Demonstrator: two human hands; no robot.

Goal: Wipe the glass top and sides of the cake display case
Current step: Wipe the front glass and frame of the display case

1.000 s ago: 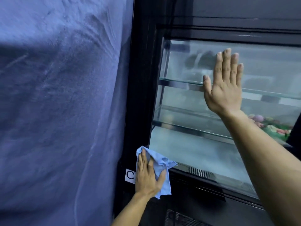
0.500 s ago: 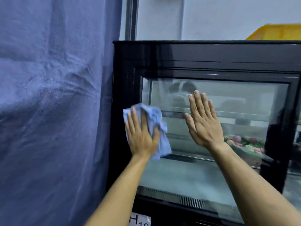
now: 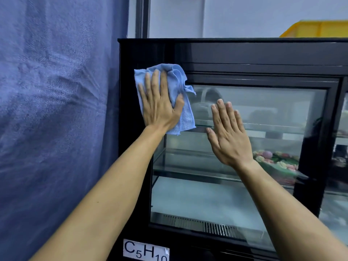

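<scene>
The black-framed cake display case (image 3: 244,53) fills the right half of the view, its glass panel (image 3: 263,110) facing me. My left hand (image 3: 160,104) presses a light blue cloth (image 3: 177,81) flat against the upper left corner of the frame, fingers straight and spread, thumb over the cloth's edge. My right hand (image 3: 229,134) lies flat on the glass just right of the cloth, fingers straight and pointing up. Glass shelves show behind the panel.
A blue curtain (image 3: 56,119) hangs close on the left of the case. A decorated cake (image 3: 276,161) sits on a shelf inside at the right. A yellow bin (image 3: 318,29) stands on top at the far right. A white label (image 3: 146,250) is stuck low on the frame.
My left hand has slid the cloth up from the bottom left corner of the frame to its upper left corner. My right hand has stayed flat on the glass.
</scene>
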